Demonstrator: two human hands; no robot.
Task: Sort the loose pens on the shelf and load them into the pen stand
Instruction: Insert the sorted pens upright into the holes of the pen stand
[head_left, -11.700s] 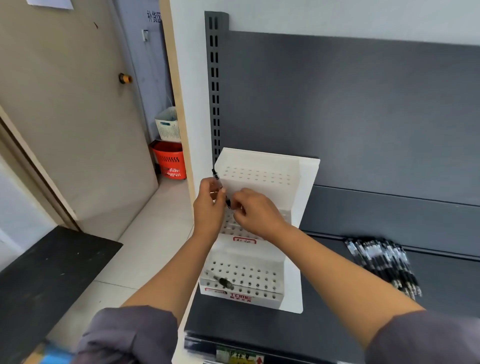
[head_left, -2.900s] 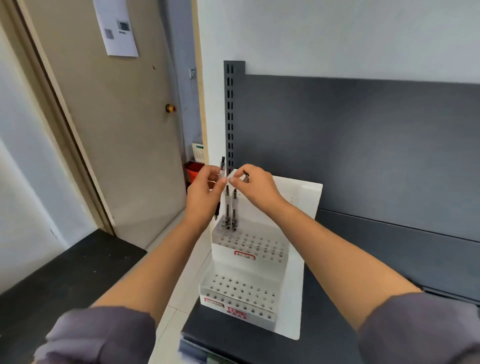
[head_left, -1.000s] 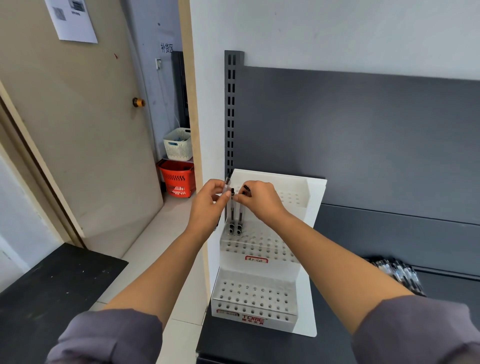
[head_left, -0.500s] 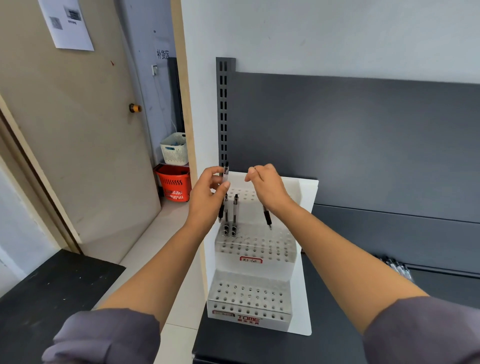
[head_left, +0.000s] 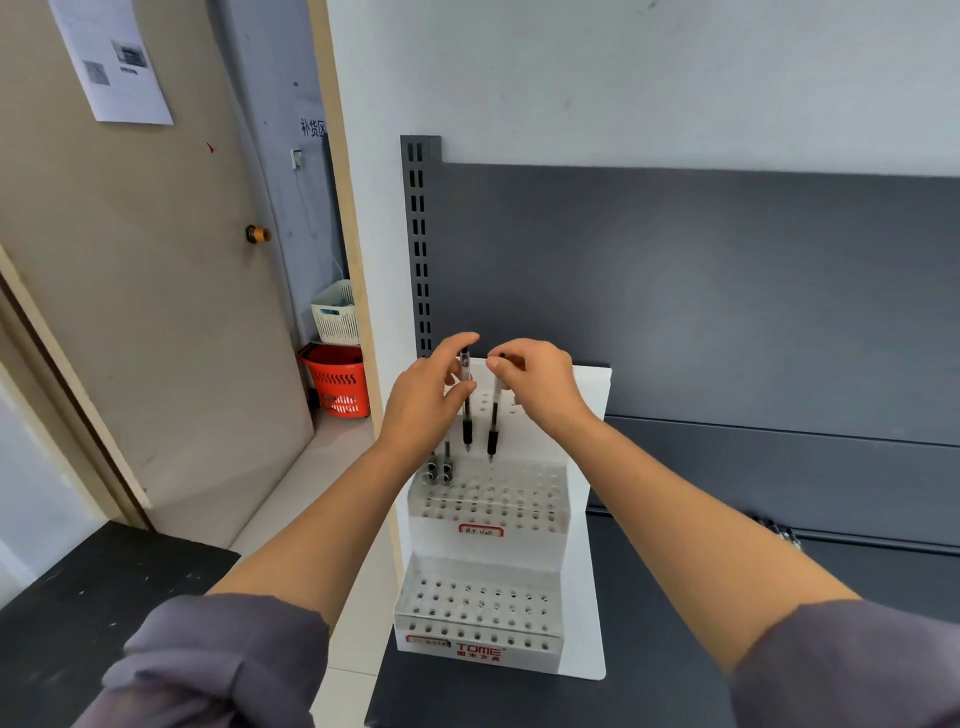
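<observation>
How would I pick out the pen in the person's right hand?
Find the white tiered pen stand on the dark shelf. Above its middle tier the right hand pinches that pen upright, right of the left hand's pen; the other two pens are seated.

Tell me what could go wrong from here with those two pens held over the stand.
1. The left hand and right hand pinch the left pen and right pen near their tops only; a tip could swing and miss the close-set holes of the pen stand.
2. The left pen hangs close to two seated pens; lowering it might knock them.
</observation>
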